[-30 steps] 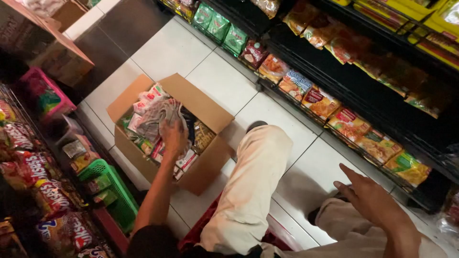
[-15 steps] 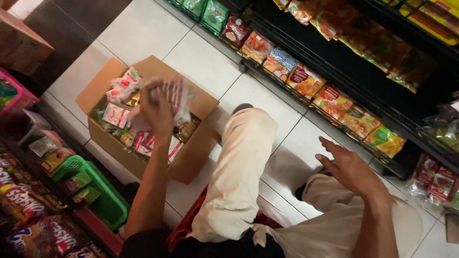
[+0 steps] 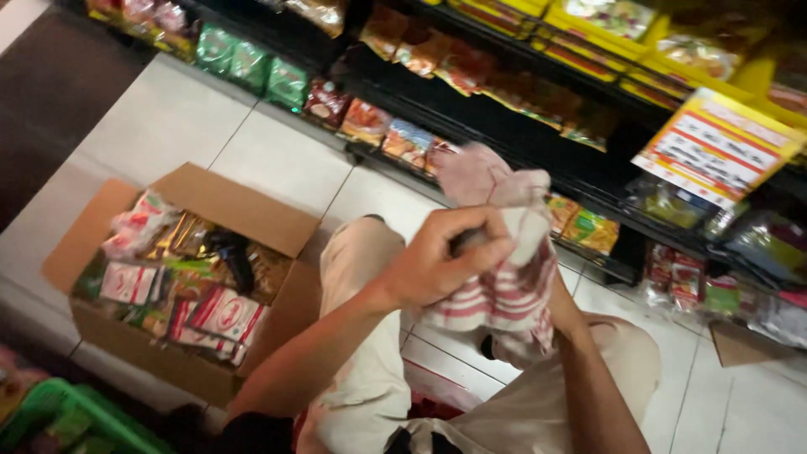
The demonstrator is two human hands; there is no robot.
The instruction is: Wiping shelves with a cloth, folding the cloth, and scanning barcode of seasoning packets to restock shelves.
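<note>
Left hand (image 3: pixel 437 265) raised at centre of view, fingers curled shut in a fist-like grip, back of hand toward camera; forearm bare, running down-left to the elbow. Right hand mostly hidden; only its bare forearm shows, rising from lower right toward the left hand. Both wrists close together.

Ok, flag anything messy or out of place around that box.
The packets in the cardboard box lie jumbled at all angles, not stacked. The box sits open on the tiled floor. No spill or damage shows.
</note>
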